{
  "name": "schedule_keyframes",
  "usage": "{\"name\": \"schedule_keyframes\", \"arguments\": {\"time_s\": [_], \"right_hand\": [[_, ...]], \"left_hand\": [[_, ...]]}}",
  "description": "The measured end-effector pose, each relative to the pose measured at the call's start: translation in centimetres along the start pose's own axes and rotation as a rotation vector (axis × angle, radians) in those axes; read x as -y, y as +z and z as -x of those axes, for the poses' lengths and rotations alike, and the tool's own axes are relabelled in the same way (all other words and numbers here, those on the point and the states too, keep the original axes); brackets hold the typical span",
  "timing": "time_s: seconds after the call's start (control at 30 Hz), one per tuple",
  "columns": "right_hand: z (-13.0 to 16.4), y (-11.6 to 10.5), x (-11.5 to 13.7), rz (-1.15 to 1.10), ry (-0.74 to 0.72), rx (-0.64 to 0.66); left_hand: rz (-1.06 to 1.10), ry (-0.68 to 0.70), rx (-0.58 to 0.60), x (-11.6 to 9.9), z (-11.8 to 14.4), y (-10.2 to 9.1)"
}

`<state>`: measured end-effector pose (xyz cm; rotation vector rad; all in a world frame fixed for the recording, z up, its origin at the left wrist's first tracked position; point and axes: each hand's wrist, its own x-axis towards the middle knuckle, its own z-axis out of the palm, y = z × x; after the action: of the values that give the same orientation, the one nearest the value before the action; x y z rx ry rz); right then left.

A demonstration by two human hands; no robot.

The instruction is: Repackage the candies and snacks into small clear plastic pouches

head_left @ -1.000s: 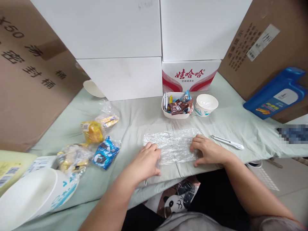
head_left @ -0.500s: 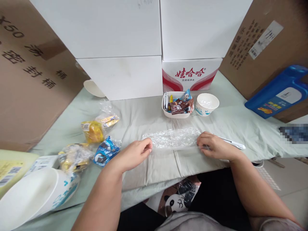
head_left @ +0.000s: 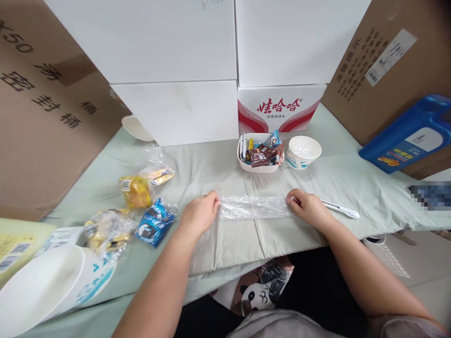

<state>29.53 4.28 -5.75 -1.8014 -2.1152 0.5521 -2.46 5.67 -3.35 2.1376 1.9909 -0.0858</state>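
A strip of clear crinkled plastic wrap (head_left: 254, 207) stretches sideways between my two hands, low over the cloth. My left hand (head_left: 201, 210) pinches its left end between thumb and fingers. At the opposite end, my right hand (head_left: 306, 206) grips the plastic the same way. Just right of that hand lies a white utility knife (head_left: 341, 208), partly hidden behind it. Beyond the plastic stands a white tub (head_left: 260, 167) full of small wrapped snacks, with a white paper bowl (head_left: 303, 152) beside it.
On the left lie a blue snack packet (head_left: 156, 223), a yellow packet (head_left: 136, 192) and clear-wrapped snacks (head_left: 110, 230). A large paper bucket (head_left: 42, 291) is at the front left. White boxes (head_left: 176, 115) stand behind. A blue bottle (head_left: 408, 134) leans at the right.
The plastic has become narrower and more taut between my hands. Both hands have turned, their fingers now pinching its ends from above.
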Motion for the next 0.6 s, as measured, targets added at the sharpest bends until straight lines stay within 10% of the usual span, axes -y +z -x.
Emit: {"name": "schedule_keyframes", "arguments": {"time_s": [0.27, 0.4, 0.6], "right_hand": [[0.1, 0.5, -0.3, 0.245, 0.076, -0.159], [-0.2, 0.2, -1.3, 0.212, -0.013, -0.171], [-0.2, -0.2, -1.3, 0.177, -0.118, -0.099]], "left_hand": [[-0.042, -0.131, 0.000, 0.3, 0.0, -0.4], [-0.032, -0.168, -0.204, 0.6, 0.7, -0.9], [0.174, 0.249, -0.216, -3.8, 3.1, 0.7]]}}
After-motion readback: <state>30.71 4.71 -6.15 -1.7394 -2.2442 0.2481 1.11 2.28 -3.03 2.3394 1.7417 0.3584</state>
